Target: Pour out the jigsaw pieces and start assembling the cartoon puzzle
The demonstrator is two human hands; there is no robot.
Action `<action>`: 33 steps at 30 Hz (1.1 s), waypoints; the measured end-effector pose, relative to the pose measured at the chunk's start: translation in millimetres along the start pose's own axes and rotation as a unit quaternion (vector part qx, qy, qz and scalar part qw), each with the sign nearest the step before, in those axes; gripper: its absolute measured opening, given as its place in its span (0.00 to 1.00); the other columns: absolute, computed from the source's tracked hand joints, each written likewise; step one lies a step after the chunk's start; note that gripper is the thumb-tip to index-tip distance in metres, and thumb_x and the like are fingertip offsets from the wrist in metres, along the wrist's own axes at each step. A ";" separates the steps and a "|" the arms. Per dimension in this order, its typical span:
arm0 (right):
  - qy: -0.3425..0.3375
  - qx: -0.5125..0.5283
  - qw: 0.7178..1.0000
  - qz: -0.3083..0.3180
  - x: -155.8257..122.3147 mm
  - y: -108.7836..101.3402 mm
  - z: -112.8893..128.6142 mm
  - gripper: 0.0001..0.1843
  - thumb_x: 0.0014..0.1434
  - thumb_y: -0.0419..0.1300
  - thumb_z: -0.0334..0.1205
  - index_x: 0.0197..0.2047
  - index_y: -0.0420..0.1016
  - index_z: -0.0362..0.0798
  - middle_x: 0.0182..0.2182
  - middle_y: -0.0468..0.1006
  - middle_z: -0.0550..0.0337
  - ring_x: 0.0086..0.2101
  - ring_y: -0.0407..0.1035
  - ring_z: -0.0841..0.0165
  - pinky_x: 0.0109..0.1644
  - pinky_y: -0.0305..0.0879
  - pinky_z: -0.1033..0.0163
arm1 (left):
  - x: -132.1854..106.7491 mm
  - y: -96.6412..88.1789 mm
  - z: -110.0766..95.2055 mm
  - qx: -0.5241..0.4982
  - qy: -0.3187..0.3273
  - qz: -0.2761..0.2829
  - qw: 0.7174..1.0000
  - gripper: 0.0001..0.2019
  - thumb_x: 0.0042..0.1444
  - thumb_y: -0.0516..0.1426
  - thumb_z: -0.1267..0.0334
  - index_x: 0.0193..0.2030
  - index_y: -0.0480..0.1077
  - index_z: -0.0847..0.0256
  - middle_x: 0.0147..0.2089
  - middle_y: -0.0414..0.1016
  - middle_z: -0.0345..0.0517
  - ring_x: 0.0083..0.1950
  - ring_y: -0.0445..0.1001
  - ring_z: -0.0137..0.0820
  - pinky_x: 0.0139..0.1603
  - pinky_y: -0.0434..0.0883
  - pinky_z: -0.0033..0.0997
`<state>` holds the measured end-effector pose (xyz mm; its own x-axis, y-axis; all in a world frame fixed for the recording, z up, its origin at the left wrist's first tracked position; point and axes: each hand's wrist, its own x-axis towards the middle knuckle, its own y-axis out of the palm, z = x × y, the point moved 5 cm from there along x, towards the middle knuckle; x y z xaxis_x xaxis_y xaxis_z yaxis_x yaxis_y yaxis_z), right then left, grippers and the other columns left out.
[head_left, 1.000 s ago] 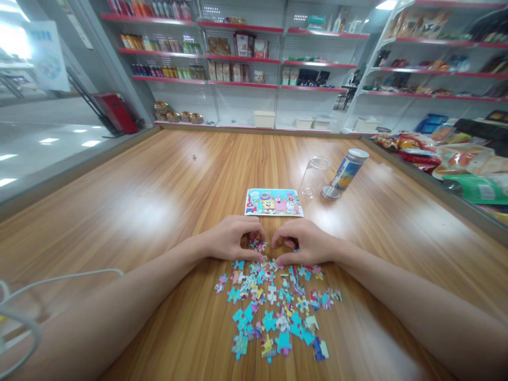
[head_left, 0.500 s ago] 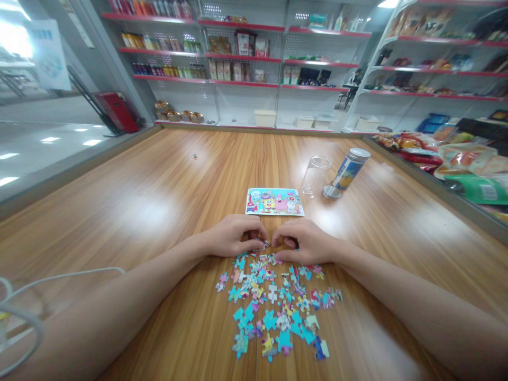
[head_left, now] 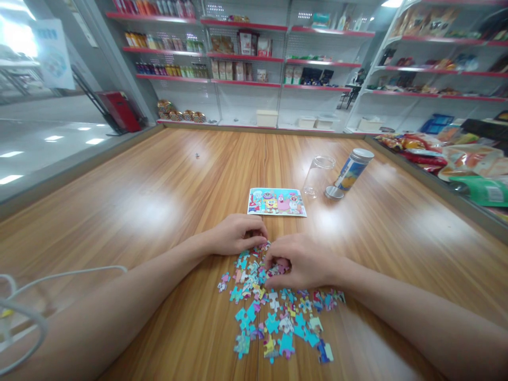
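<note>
Many jigsaw pieces (head_left: 272, 321), mostly turquoise with pink, yellow and white bits, lie in a loose heap on the wooden table. At the heap's far edge, my left hand (head_left: 240, 235) is closed, thumb and forefinger pinching a small colourful jigsaw piece (head_left: 266, 245). My right hand (head_left: 304, 261) rests over the upper middle of the heap, fingers bent and apart from the thumb, with pieces showing beneath them. Beyond both hands lies a cartoon picture sheet (head_left: 277, 202) in turquoise, yellow and pink, face up.
A clear plastic cylinder (head_left: 318, 177) stands behind the sheet, beside a printed can (head_left: 354, 170) and a round metal lid (head_left: 334, 192). A tiny object (head_left: 197, 155) lies far left. White cable (head_left: 71, 272) loops at left. Snack bags (head_left: 480, 190) line the right edge.
My right hand has come nearer and over the heap, covering pieces that showed before. The left hand has stayed almost in place. The view has shifted slightly.
</note>
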<state>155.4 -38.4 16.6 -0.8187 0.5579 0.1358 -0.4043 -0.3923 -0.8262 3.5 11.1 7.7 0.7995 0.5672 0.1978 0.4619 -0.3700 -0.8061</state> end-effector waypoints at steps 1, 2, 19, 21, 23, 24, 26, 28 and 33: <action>0.002 0.004 1.000 0.001 0.4 0.4 0.0 0.13 0.55 0.70 0.48 0.38 0.79 0.48 0.27 0.75 0.65 0.28 0.67 0.74 0.33 0.55 0.67 | -0.2 0.0 -0.1 -0.002 0.002 0.002 1.000 0.10 0.64 0.56 0.58 0.42 0.75 0.61 0.38 0.77 0.44 0.39 0.73 0.27 0.41 0.67 0.24; 0.004 0.010 1.000 0.002 0.8 0.5 -0.7 0.12 0.55 0.69 0.47 0.37 0.79 0.48 0.27 0.74 0.65 0.28 0.67 0.74 0.33 0.55 0.68 | -0.4 0.1 -0.2 -0.004 0.004 0.003 1.000 0.10 0.64 0.56 0.57 0.42 0.74 0.61 0.38 0.77 0.45 0.39 0.73 0.27 0.41 0.67 0.24; 0.170 0.122 0.977 -0.048 -3.5 -17.1 -49.8 0.11 0.56 0.64 0.43 0.30 0.74 0.43 0.17 0.61 0.70 0.20 0.53 0.77 0.24 0.47 0.69 | -0.7 1.5 0.2 -0.008 0.010 0.014 1.000 0.09 0.62 0.57 0.60 0.44 0.74 0.61 0.39 0.76 0.43 0.38 0.72 0.26 0.40 0.67 0.25; 0.163 0.031 0.985 -0.049 -3.2 -21.4 -51.8 0.10 0.57 0.63 0.41 0.28 0.74 0.44 0.18 0.64 0.68 0.21 0.56 0.77 0.26 0.47 0.69 | -0.6 1.6 -0.1 -0.008 0.009 0.015 1.000 0.09 0.62 0.57 0.60 0.44 0.74 0.61 0.39 0.76 0.44 0.38 0.72 0.26 0.40 0.67 0.25; 0.142 -0.015 0.989 -0.044 -2.4 -22.5 -51.1 0.10 0.57 0.63 0.40 0.27 0.73 0.44 0.19 0.67 0.67 0.22 0.58 0.77 0.27 0.48 0.69 | -0.5 1.5 -0.3 -0.008 0.009 0.014 1.000 0.09 0.62 0.57 0.60 0.44 0.74 0.61 0.40 0.76 0.44 0.38 0.72 0.26 0.40 0.67 0.25; 0.136 -0.022 0.990 -0.040 -2.2 -22.3 -51.2 0.10 0.57 0.63 0.40 0.27 0.73 0.44 0.20 0.68 0.67 0.22 0.58 0.77 0.28 0.48 0.69 | -0.5 1.4 -0.4 -0.009 0.010 0.013 1.000 0.09 0.62 0.57 0.60 0.44 0.74 0.61 0.40 0.76 0.44 0.37 0.72 0.26 0.40 0.67 0.25; 0.139 -0.013 0.990 -0.032 -2.0 -21.5 -53.1 0.11 0.57 0.64 0.41 0.28 0.73 0.44 0.20 0.69 0.67 0.23 0.59 0.77 0.28 0.49 0.69 | -0.5 1.4 -0.2 -0.010 0.013 0.012 1.000 0.09 0.62 0.57 0.60 0.44 0.74 0.61 0.40 0.76 0.44 0.37 0.72 0.26 0.40 0.67 0.25; 0.150 0.023 0.988 -0.024 -2.3 -21.2 -55.8 0.12 0.58 0.63 0.43 0.29 0.73 0.44 0.21 0.70 0.66 0.23 0.61 0.76 0.27 0.50 0.69 | -0.4 1.5 0.3 -0.012 0.015 0.010 1.000 0.09 0.62 0.57 0.60 0.44 0.74 0.61 0.39 0.76 0.44 0.37 0.72 0.26 0.39 0.67 0.25; 0.151 0.101 0.983 0.023 -3.6 -22.8 -52.5 0.13 0.57 0.65 0.46 0.32 0.75 0.44 0.20 0.67 0.68 0.22 0.59 0.76 0.27 0.50 0.69 | -0.3 1.3 0.5 -0.010 0.013 0.010 1.000 0.09 0.62 0.58 0.60 0.44 0.75 0.61 0.38 0.76 0.44 0.36 0.72 0.25 0.38 0.67 0.24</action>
<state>189.0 7.0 6.2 -0.6918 0.7162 -0.0925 -0.4674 -0.5417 -0.6986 3.7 10.8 6.3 0.8185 0.5401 0.1959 0.4525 -0.3959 -0.7991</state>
